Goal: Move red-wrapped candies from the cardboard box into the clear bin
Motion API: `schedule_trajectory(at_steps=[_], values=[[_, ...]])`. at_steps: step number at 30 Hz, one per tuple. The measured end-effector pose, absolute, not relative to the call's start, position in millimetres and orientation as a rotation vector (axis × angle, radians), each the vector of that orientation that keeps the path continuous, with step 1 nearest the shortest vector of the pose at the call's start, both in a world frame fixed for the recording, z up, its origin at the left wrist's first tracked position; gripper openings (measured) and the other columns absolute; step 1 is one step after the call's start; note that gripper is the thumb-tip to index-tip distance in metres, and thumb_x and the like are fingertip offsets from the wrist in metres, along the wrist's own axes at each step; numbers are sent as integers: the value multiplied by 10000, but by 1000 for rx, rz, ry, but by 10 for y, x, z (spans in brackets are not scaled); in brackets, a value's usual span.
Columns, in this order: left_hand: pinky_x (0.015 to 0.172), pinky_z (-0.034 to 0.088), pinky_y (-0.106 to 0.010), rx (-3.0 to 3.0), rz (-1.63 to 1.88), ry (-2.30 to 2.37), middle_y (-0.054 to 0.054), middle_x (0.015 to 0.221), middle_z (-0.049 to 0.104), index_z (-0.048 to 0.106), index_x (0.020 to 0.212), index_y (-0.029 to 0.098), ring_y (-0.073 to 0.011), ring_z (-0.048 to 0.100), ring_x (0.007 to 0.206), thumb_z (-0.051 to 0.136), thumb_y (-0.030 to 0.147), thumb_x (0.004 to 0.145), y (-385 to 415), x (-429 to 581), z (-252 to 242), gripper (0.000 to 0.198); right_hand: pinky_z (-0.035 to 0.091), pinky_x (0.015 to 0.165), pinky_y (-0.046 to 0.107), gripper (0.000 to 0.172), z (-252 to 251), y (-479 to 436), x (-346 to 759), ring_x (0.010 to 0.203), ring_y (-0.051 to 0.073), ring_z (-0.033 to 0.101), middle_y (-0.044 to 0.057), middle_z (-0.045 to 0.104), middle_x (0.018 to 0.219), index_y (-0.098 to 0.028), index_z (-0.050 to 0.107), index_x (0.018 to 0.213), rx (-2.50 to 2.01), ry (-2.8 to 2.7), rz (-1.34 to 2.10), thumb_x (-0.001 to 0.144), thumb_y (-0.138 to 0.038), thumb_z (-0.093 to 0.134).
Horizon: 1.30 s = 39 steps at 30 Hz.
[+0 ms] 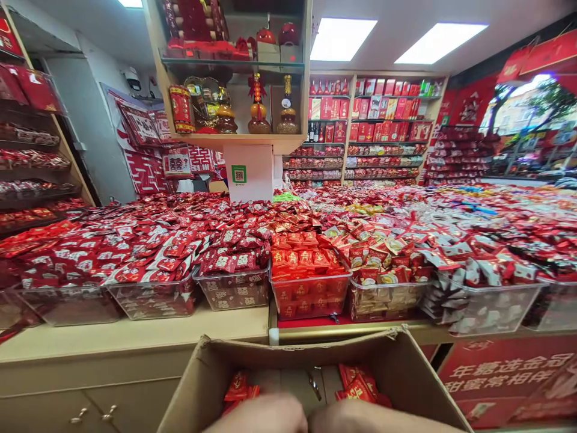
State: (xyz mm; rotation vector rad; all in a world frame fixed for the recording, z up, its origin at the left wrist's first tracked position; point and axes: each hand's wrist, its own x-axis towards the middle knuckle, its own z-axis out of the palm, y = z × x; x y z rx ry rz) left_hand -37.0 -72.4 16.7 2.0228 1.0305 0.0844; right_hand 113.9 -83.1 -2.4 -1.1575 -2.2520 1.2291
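Note:
Both of my hands are inside a cardboard box (293,346) at the bottom of the head view. Blurred and cut off by the lower edge, my left hand (265,415) is nearest to red candy packets (238,388) at the box's left side. Beside it lies my right hand (356,416), just below more red candy packets (358,385) with gold print. The fingers of both hands are hidden, so whether they hold anything does not show. Between the packets, part of the box's bottom shows, with a small shiny dark thing (313,385) on it.
Clear plastic bins heaped with wrapped sweets line the counter (216,328) in front, including a bin of red packets (311,294) directly ahead. A wooden display cabinet (234,141) overhangs the counter. Stocked shelves (351,129) stand behind, with cupboard doors (94,409) at lower left.

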Motion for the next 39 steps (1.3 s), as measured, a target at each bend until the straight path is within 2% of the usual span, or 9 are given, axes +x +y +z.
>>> schedule_trajectory(at_steps=[4,9,14,20,25,28,31,34,39], values=[[423,327,-189,1972,260,996,39,526,542,565,619,183,-102,462,465,502,126,510,-591,-445,670,138,270,341,171,142,387,-759,1320,348,62,385,-85,452,400,-176,568,500,-1212,-2590,1322,417,-187,682],[444,330,-165,1509,923,958,40,507,511,453,629,154,-76,460,458,378,93,583,-437,-525,935,108,299,446,150,183,928,-711,1562,500,49,392,-60,477,584,-160,506,763,-1156,-1975,1380,584,-149,542],[352,240,-156,1344,852,907,68,382,413,516,786,155,-60,338,329,367,176,711,-453,-521,867,168,263,437,163,130,923,-637,1513,483,44,353,-54,445,578,-145,445,715,-1136,-1624,1379,622,-170,531],[670,402,-217,1581,822,816,-10,684,584,612,815,134,-135,516,695,504,321,727,-544,-383,929,234,342,502,186,196,780,-665,1434,535,62,422,-43,484,609,-151,452,692,-1033,-1607,1368,635,-260,605],[409,303,-155,1449,881,957,46,450,474,604,792,139,-61,402,400,487,358,744,-528,-382,859,254,420,626,230,249,790,-750,1316,680,104,514,8,558,752,-152,477,763,-934,-1536,1366,661,-340,604],[382,264,-151,1353,940,956,64,423,456,528,975,149,-51,371,364,473,377,756,-542,-357,799,321,431,601,231,198,770,-761,1293,655,112,525,17,573,726,-159,478,755,-986,-1575,1183,714,-340,548],[548,388,-179,1293,1016,842,30,597,562,353,1153,183,-89,514,553,530,375,722,-598,-304,774,504,438,653,261,93,714,-759,1300,730,137,526,43,566,802,-174,494,818,-1028,-1762,748,749,-238,496],[788,388,-262,1285,1045,841,-38,901,584,361,1115,197,-163,536,871,537,360,719,-657,-274,784,463,429,745,289,176,661,-775,1289,876,162,495,76,518,949,-189,495,896,-948,-1950,371,738,-124,451],[825,383,-295,1282,1066,864,-52,1050,549,334,1133,216,-179,532,917,489,262,762,-665,-289,816,405,407,829,303,247,652,-809,1256,999,174,445,97,461,1053,-192,435,963,-948,-1948,352,728,-147,494]])
